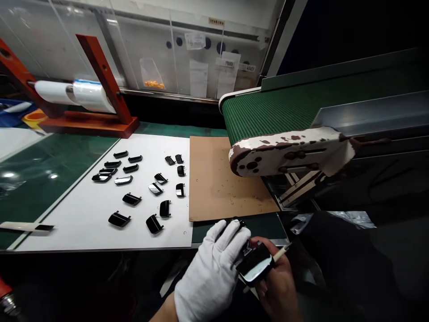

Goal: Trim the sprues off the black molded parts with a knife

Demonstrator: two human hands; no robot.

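My left hand (212,273), in a white glove, is curled around the far side of a glossy black plastic part (256,264) below the table's front edge. My bare right hand (279,286) grips the same part from the right, and a thin cream-coloured stick (281,252) pokes out past its fingers. Darker bits show by the gloved fingertips; whether they belong to this part I cannot tell. On a white sheet (83,219) to the left lie several smaller glossy black pieces (132,199) with little tabs.
Brown cardboard (214,179) lies right of the sheet, under the end of a green conveyor belt (268,109). A red roll stand (97,123) with film rolls (92,95) is at the back left. Near the left edge rests a pale tool with a dark tip (27,226).
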